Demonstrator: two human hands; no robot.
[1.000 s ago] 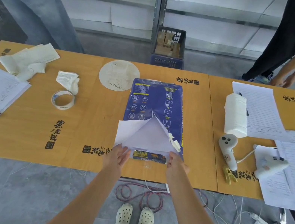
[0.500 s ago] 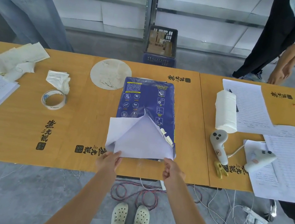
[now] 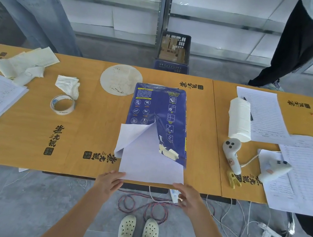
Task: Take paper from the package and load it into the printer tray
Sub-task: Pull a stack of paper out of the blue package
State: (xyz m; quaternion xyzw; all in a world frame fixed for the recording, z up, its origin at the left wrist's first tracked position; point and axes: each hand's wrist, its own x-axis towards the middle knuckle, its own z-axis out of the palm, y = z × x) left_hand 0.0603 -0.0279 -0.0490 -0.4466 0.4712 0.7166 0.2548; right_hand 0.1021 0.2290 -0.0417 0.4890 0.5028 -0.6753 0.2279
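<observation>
White paper is now drawn well out of the blue package; a second ago only a small wedge showed at the torn mouth, now the near edge reaches the tabletop front edge. Far end of the sheets sits inside the torn wrapper. Left hand pinches the near-left corner, fingers curled onto it. Right hand is at the near-right corner, fingers half curled; whether it grips the paper I cannot tell. Judgement: extraction about half done, sheets need to clear the wrapper before loading. No printer or tray in view.

Writing: package has yellow text blocks and white icon squares, too small to read. Tabletop carries black Chinese characters printed in several spots, with small seal marks beside them.

Outward: tape roll left, paper-towel roll right, two white controllers near lined forms. Cables on the floor below.
</observation>
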